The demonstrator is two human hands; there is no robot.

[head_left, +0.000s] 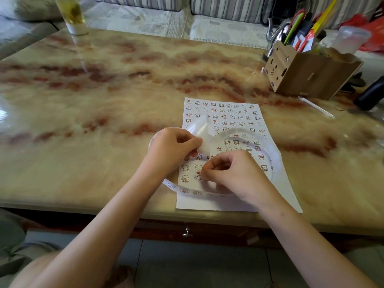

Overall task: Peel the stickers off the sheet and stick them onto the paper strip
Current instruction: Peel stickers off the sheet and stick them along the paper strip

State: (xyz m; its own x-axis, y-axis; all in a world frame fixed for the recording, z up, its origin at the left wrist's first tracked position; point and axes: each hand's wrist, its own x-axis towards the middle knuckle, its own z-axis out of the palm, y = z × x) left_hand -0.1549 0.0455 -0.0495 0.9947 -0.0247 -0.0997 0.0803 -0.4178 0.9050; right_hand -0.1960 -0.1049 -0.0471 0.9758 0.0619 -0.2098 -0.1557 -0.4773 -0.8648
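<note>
- Tabletop (104, 100): glossy cream stone with red-brown veining, fills most of the view. A striped sofa (145, 15) runs behind its far edge.
- Sticker sheet (232, 117): white, lies flat on the near right part of the tabletop, rows of small cartoon stickers. Its near edge sits close to the tabletop edge and both hands work over its lower half.
- Wooden organiser (307, 75): far right, well apart from the sheet, stuffed with pens and rulers.
- Paper strip (178, 189): long, pale and narrow, curls in a wide loop over the sheet's lower half. The near left arc carries a few stickers already. The loop passes under both hands and round to the right, and one end rises at the left.
- Glass (72, 15): yellow drink, far left corner.
- Left hand (174, 148): at the sheet's left edge, grip pressed together, thumb and fingers pinching the raised end of the strip. That end stands up just above and to the right of the fingertips.
- Right hand (234, 173): inside the loop, fingers curled, thumb and forefinger tips meeting on one sticker.
- Sticker (198, 177): small, red heart on top, lower left of the sheet, touching the right grip's tips. Cannot tell if it is lifted off the sheet.
</note>
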